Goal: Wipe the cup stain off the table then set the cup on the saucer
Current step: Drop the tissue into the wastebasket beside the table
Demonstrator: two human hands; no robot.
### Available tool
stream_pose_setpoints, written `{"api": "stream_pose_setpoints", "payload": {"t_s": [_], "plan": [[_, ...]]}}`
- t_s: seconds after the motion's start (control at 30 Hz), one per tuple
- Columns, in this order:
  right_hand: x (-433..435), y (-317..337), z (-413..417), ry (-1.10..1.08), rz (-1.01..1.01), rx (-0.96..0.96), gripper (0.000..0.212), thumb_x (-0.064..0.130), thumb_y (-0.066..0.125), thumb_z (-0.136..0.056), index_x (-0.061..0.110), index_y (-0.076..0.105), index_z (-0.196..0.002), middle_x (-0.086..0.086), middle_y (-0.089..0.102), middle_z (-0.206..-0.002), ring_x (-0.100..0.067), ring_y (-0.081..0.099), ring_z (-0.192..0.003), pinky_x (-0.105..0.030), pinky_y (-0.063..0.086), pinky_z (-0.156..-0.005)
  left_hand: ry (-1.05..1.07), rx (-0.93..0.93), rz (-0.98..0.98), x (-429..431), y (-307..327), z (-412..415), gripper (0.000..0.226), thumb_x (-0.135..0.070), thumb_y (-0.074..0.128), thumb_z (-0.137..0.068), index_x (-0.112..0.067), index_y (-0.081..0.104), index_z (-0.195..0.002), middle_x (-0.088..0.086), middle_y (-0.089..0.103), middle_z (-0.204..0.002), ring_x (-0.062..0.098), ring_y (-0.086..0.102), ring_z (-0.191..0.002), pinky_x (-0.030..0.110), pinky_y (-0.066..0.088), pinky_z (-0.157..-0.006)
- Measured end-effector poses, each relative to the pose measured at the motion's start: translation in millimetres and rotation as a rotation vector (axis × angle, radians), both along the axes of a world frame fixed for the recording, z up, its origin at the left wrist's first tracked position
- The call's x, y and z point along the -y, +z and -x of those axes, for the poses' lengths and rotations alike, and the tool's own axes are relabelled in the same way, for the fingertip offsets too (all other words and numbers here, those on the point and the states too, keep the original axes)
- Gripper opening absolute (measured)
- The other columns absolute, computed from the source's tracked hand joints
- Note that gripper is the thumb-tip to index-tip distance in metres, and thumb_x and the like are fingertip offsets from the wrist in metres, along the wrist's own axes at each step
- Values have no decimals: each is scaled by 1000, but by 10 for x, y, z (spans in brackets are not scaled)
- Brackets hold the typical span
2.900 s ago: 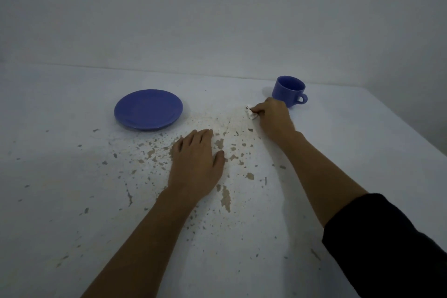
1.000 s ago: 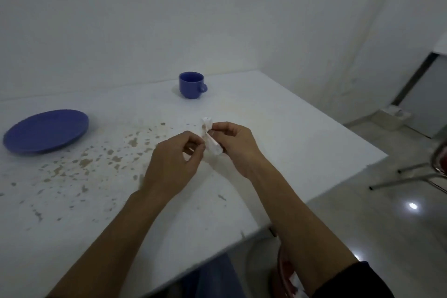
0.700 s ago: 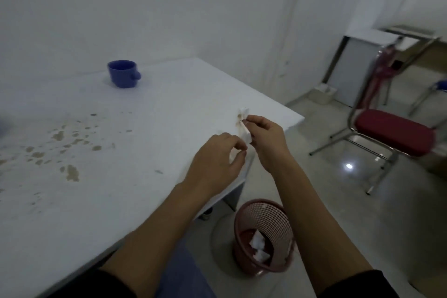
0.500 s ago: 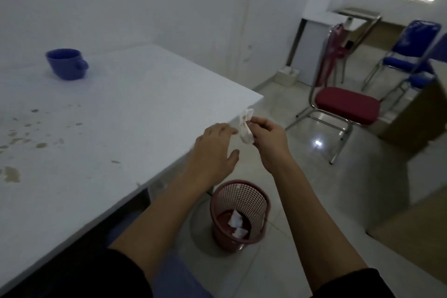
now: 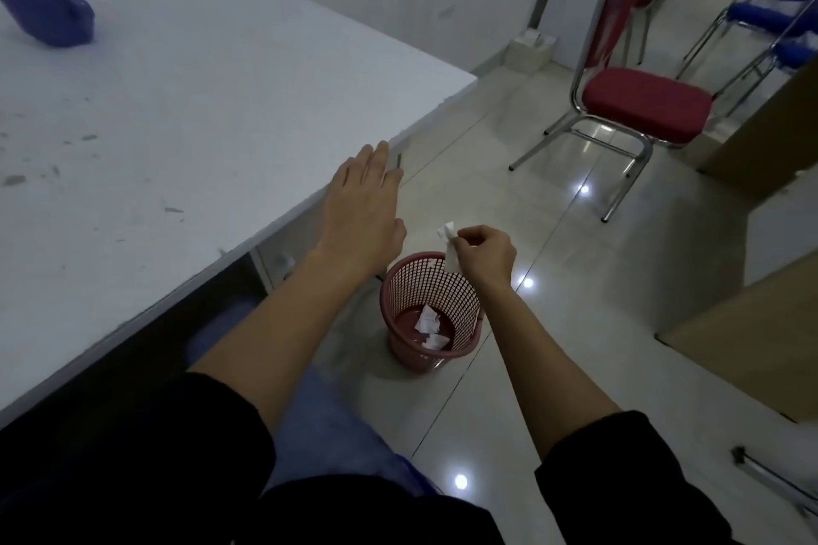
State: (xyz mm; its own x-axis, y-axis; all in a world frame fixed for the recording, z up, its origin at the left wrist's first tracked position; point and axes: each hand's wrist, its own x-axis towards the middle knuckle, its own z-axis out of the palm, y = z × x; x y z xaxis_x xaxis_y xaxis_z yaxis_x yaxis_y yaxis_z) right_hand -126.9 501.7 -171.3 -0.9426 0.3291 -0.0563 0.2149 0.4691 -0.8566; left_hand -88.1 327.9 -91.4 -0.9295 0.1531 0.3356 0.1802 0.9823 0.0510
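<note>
My right hand (image 5: 484, 254) pinches a small crumpled white tissue (image 5: 449, 246) and holds it over the rim of a red mesh wastebasket (image 5: 431, 310) on the floor. My left hand (image 5: 363, 210) is flat and open, resting near the right edge of the white table (image 5: 212, 111). The blue cup (image 5: 48, 9) stands blurred at the table's far left corner. Brown flecks mark the table's left side. The saucer is out of view.
The wastebasket holds a few crumpled tissues. A red-seated metal chair (image 5: 637, 106) stands on the tiled floor to the right, blue chairs (image 5: 770, 18) behind it, and wooden furniture (image 5: 752, 323) at the right edge. My knees are under the table edge.
The view swung right from the table to the floor. My right hand carried the tissue off the table and down over the wastebasket; my left hand let go and flattened at the table edge.
</note>
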Motion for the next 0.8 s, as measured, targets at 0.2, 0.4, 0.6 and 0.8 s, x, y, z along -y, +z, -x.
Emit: {"api": "stream_pose_setpoints", "payload": {"t_s": [0.2, 0.4, 0.6, 0.8], "plan": [[79, -54, 30, -17, -44, -64, 18, 17, 62, -87, 13, 75, -99, -2, 75, -97, -12, 67, -87, -32, 57, -83, -6, -1, -25, 15, 23, 24, 58, -26, 58, -83, -8, 42, -136, 16, 23, -156, 32, 19, -143, 43, 15, -115], [310, 229, 74, 39, 22, -177, 24, 27, 58, -90, 12, 74, -100, -1, 75, -91, -9, 66, -81, -19, 51, -71, -11, 2, -118, 15, 92, 26, 48, -27, 57, -87, -11, 48, -131, 13, 26, -155, 29, 22, -143, 42, 18, -114], [479, 570, 68, 107, 88, -299, 24, 33, 55, -92, 17, 73, -88, 7, 70, -77, -6, 66, -73, -23, 56, -68, -30, -17, -330, 121, 200, -35, 35, -26, 58, -87, -13, 59, -119, 9, 51, -138, 25, 48, -124, 41, 34, -107], [1008, 1090, -88, 320, 75, -446, 26, 33, 56, -92, 16, 73, -83, 8, 71, -75, -1, 63, -68, -11, 47, -62, 87, -129, -610, 561, 463, -211, 19, -28, 53, -90, -20, 69, -97, -6, 70, -95, 7, 61, -85, 22, 46, -75]]}}
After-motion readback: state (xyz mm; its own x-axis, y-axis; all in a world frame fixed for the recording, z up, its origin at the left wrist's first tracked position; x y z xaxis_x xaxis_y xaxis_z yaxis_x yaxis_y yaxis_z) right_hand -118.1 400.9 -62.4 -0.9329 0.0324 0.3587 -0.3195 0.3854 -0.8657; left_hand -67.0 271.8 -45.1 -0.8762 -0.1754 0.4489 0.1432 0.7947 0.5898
